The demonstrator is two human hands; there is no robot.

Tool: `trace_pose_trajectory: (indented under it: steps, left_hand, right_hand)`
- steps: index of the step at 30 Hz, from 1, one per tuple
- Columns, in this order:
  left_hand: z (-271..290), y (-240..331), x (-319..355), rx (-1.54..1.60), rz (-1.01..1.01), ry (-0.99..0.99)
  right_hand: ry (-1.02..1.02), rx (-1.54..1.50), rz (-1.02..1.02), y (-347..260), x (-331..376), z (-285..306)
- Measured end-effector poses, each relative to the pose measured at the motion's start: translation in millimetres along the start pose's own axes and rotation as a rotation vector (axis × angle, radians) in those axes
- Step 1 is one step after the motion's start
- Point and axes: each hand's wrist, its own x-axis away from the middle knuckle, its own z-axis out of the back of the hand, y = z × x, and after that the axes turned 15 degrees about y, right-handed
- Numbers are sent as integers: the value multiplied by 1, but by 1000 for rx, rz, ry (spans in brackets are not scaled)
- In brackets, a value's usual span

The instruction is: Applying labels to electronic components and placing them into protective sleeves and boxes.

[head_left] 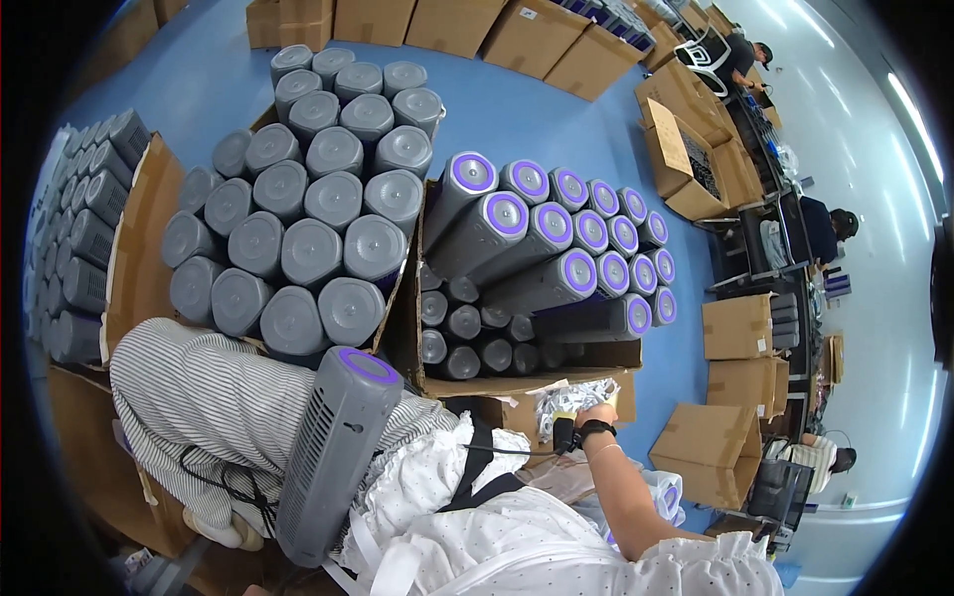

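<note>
A grey tower-shaped housing (333, 447) with a slotted side and a purple ring on its upper end leans across my lap, tilted. My right hand (596, 415) is at a small carton of crumpled white pieces (574, 402), in front of the large boxes. Its fingers are mostly hidden, so what they hold cannot be made out. A black strap circles that wrist, beside a small black and yellow device (563, 432) with a cable. Of my left hand, at most a sliver of skin shows at the lower edge, near the housing's lower end.
One large carton holds many grey housings (283, 248), plain ends up. The adjoining carton (517, 384) holds purple-ringed housings (552, 223) and shorter grey ends. More housings (84, 238) stand at left. Open cartons (708, 452) lie right, near benches where several people sit.
</note>
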Motion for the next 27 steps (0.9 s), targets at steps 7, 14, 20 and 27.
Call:
trace_pose_trajectory:
  steps: [7, 14, 20, 27]
  left_hand:
    - [-22, -2, 6, -36, -66, 248]
    - [11, 69, -33, -361, -544, 507]
    - [9, 205, 21, -890, -1381, 860]
    - [-49, 241, 111, -1603, -1214, 948]
  right_hand:
    - [-80, 159, 1140, -20, 108, 16]
    - [-1750, -345, 1219, 15, 342, 131]
    - [-3042, 98, 1691, 81, 427, 246]
    - [-3870, -54, 1661, 109, 400, 279]
